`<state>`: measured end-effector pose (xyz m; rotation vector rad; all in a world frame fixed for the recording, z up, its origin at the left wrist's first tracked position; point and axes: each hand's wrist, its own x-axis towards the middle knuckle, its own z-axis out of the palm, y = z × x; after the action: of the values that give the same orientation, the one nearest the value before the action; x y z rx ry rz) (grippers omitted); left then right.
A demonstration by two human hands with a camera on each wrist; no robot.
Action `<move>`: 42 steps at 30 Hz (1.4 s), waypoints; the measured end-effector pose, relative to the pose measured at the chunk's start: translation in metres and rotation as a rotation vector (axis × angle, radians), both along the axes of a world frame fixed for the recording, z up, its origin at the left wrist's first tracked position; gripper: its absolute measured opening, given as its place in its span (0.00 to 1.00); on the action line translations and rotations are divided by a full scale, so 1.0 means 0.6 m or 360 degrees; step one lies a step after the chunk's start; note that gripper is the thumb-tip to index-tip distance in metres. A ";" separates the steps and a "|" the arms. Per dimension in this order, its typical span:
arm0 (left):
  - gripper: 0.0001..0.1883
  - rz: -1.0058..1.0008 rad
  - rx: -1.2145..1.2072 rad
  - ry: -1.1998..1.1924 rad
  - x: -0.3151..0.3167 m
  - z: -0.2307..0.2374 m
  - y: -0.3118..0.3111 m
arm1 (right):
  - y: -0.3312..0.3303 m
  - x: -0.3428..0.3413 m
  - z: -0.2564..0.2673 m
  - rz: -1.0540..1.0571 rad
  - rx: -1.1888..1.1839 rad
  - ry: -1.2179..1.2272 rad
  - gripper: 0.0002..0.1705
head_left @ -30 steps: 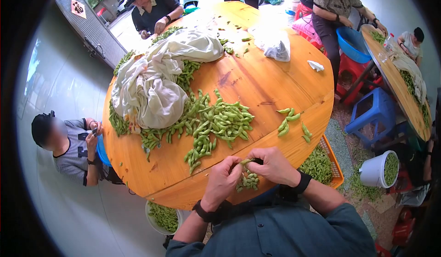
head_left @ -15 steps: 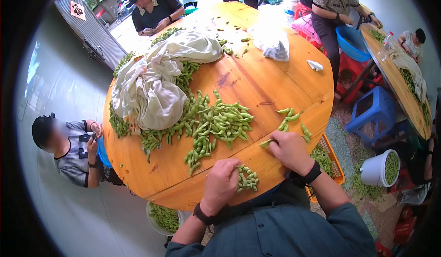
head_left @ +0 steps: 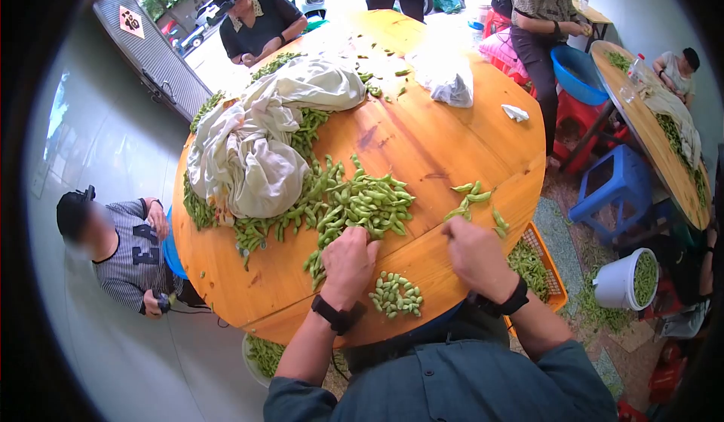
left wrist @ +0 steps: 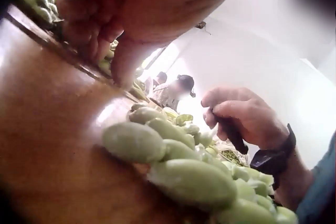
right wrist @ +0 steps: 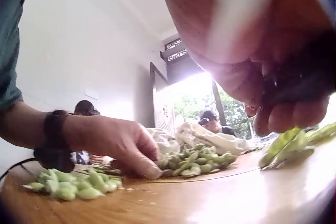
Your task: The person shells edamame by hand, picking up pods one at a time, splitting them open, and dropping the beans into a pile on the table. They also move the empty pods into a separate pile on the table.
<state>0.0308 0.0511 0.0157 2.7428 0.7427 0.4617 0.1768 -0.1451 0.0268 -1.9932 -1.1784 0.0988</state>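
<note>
My left hand [head_left: 347,265] reaches down to the near edge of a pile of green soybean pods [head_left: 371,200]. In the left wrist view its fingers bend in among the pods, with a bit of green showing between them; whether they grip a pod I cannot tell. Just below lies a small heap of shelled green soybeans [head_left: 396,295] on the wooden table [head_left: 411,143]. Over on the right, my right hand [head_left: 483,257] has curled fingers around a dark, narrow object [left wrist: 233,136], close beside a few loose pods [head_left: 475,195].
A bunched white cloth [head_left: 253,162] covers pods on the left, and a white plastic bag [head_left: 452,86] sits farther back. An orange crate [head_left: 556,286] of pods stands below the table's right edge. Other people sit around, one at the left with a blue basin [head_left: 175,252].
My left hand has moved away from the bean heap, up to the pod pile. My right hand has gone right from my left hand; the pod in its fingers no longer shows there.
</note>
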 end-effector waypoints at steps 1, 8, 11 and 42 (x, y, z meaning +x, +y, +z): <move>0.12 -0.0005 0.0002 -0.0002 -0.001 0.001 -0.001 | 0.003 -0.011 0.003 0.0078 0.0029 0.0075 0.09; 0.05 0.0154 -0.0963 -0.0246 -0.042 0.005 -0.004 | 0.023 -0.041 0.003 0.0336 -0.0036 0.0592 0.11; 0.05 0.0234 -0.1831 -0.0401 -0.045 0.037 -0.025 | 0.038 -0.047 -0.007 0.0395 -0.0046 0.0721 0.13; 0.08 0.0129 -0.2176 -0.0773 -0.041 -0.002 -0.083 | 0.048 -0.079 -0.041 0.0411 0.0001 0.0500 0.07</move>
<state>0.0062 0.0010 0.0146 1.2710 0.6504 0.3810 0.1295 -0.1165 0.0023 -1.7376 -1.2183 0.5228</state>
